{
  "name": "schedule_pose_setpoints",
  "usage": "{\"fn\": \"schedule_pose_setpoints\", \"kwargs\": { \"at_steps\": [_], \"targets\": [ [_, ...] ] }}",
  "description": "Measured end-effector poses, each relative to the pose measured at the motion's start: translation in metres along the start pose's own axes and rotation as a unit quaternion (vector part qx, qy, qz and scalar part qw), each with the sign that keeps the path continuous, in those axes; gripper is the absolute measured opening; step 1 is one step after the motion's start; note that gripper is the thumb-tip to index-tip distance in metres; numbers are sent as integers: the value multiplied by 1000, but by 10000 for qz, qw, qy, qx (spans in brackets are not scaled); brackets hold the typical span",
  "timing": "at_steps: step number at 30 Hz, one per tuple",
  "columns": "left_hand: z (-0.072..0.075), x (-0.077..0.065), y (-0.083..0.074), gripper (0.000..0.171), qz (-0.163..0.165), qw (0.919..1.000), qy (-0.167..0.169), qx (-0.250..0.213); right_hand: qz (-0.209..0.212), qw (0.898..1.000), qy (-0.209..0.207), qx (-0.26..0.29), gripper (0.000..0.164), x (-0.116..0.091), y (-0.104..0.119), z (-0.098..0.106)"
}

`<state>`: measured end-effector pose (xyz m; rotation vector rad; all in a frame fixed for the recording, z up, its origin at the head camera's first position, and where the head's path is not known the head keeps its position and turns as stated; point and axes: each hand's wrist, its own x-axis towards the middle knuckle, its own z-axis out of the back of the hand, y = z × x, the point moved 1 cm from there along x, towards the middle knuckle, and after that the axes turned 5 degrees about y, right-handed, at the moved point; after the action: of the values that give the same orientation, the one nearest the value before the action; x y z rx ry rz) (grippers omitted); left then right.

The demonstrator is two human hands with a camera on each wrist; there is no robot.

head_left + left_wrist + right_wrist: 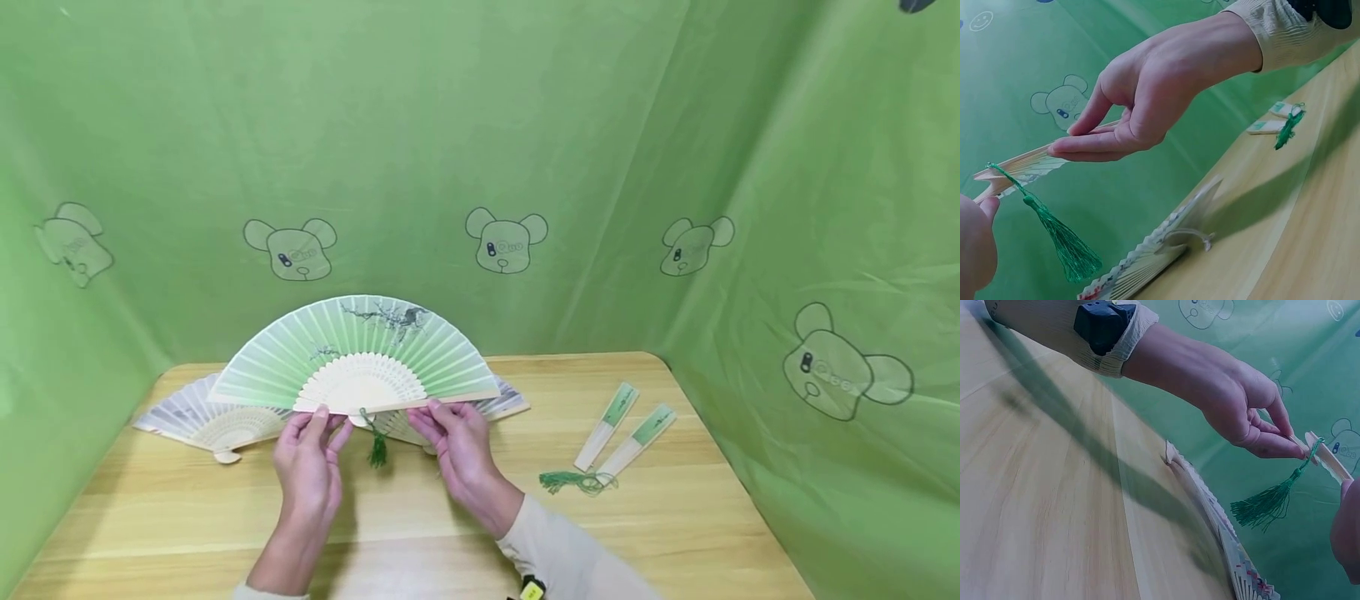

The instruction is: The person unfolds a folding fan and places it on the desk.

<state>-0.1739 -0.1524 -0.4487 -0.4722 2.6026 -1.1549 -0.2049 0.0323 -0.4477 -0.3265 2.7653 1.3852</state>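
A spread folding fan, green fading to white with a dark branch pattern, is held up above the table in both hands. My left hand pinches its lower left edge between thumb and fingers. At the lower right edge, my right hand pinches the outer rib, as the left wrist view also shows. From the pivot between the hands hangs a green tassel. Behind and below the held fan stand two other spread fans, a greyish one on the left and another on the right, partly hidden.
Two folded green and cream fans lie at the table's right, their green tassels next to them. The wooden table has rounded far corners. Green cloth printed with bear heads encloses it at the back and sides.
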Motion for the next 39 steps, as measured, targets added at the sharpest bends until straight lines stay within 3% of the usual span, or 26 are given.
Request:
{"fn": "schedule_pose_setpoints", "kwargs": {
  "at_steps": [4, 13, 22, 31, 39],
  "targets": [
    [7, 2, -3, 10, 31, 10000, -64, -58, -17, 10000, 30, -35, 18, 2, -4, -5],
    [31, 4, -13, 29, 313, 9993, -113, -145, -69, 9999, 57, -53, 21, 10, -19, -15],
    [65, 7, -29, 8, 545, 9978, -245, -286, -230, 9996, 128, -119, 19, 16, -38, -28],
    [97, 1, -42, 8, 630, 9980, -81, 47, -352, 9980, 373, -378, 15, 20, -58, -36],
    [118, -3, -50, 13, 561, 9973, 25, 467, -303, 9982, 271, -446, 14, 25, -70, -42]
  ]
}}
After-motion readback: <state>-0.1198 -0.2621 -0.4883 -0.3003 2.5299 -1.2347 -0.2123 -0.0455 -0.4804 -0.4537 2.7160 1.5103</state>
